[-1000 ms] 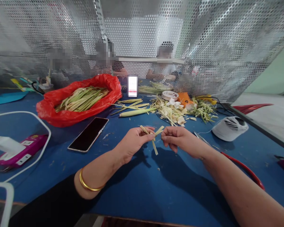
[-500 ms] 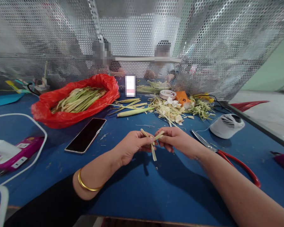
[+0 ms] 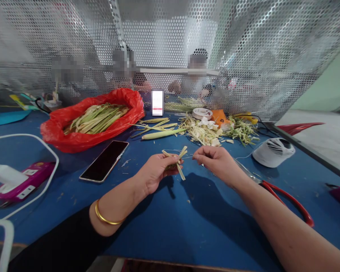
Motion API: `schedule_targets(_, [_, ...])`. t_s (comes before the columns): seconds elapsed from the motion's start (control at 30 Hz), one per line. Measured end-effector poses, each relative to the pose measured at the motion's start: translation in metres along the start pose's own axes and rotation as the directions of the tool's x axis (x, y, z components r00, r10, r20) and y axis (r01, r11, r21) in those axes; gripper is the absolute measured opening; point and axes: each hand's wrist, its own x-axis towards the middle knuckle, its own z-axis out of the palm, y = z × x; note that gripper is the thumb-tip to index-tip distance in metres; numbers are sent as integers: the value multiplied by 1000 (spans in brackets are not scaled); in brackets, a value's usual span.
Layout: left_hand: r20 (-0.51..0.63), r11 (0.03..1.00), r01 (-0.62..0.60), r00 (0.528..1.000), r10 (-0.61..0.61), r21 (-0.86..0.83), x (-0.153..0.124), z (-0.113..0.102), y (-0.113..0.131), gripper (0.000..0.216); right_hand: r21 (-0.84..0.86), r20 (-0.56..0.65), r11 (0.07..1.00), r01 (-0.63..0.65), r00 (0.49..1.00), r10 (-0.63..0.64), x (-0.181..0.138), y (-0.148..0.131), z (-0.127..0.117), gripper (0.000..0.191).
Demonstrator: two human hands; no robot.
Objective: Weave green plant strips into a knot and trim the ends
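Observation:
Over the blue table (image 3: 170, 226), my left hand (image 3: 155, 172) pinches a small bundle of crossed pale green leaf strips (image 3: 176, 161). My right hand (image 3: 215, 160) is just to the right of the strips, fingers pinched together, apparently on a thin fibre that I cannot make out clearly. A gold bangle sits on my left wrist. Both hands hover above the table's middle.
A red bag (image 3: 93, 121) of leaf strips lies back left, a black phone (image 3: 105, 160) beside it. Loose stalks (image 3: 161, 133) and trimmings (image 3: 206, 132) lie behind the hands. Red-handled scissors (image 3: 283, 200) and a white fan (image 3: 273, 151) are to the right. Other people sit behind the mesh screen.
My right hand has let go of the strips and drawn a little to the right; the left hand now holds the bundle alone, turned slightly.

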Motion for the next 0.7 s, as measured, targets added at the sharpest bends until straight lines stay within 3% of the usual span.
schedule_targets(0.1, [-85,999,-24,996,26,22,2,-2,-1,15,-141,-144,986,87,984,-107,0,3,-1,19])
schedule_targets(0.17, [-126,997,-73,989,76,30,3,-2,-1,19,-229,-177,967,113,972,-155,0,4,-1,18])
schedule_targets(0.27, [-92,993,-112,989,114,27,1,0,-1,23,-281,-144,952,124,975,-170,0,4,2,16])
schedule_targets(0.5, [157,998,59,986,-57,-13,-6,7,-6,10,-73,20,986,150,989,-149,-1,5,14,19])
schedule_targets(0.7, [53,999,-8,999,9,-34,-2,5,-7,8,-208,32,960,187,982,-184,-2,6,13,17])
